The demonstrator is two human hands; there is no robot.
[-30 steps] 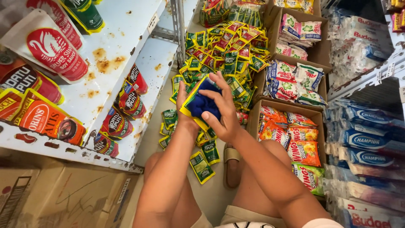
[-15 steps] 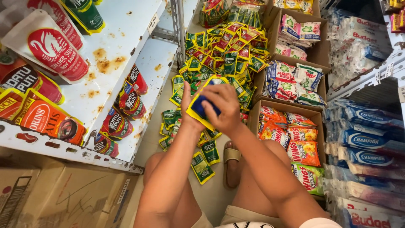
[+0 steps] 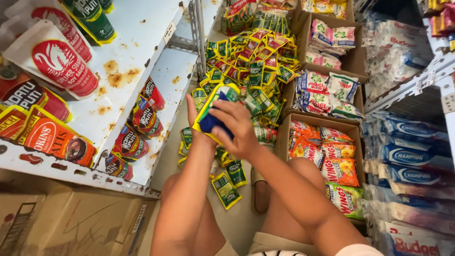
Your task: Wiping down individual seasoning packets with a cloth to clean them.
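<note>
Gripping a small stack of sachets (image 3: 215,111) between both hands, I hold it up above the heap of green and red sachets (image 3: 251,66) on the floor. My left hand (image 3: 199,125) cradles the stack from behind and below; my right hand (image 3: 237,128) closes over its front, fingers curled around a dark blue packet edged in yellow. They look light and soft — thin film pouches that likely flex and slide against one another, so I judge a squeeze across the flat faces holds better than pinching the slick edges. Cardboard boxes of snack packets (image 3: 327,151) sit just right of the heap.
</note>
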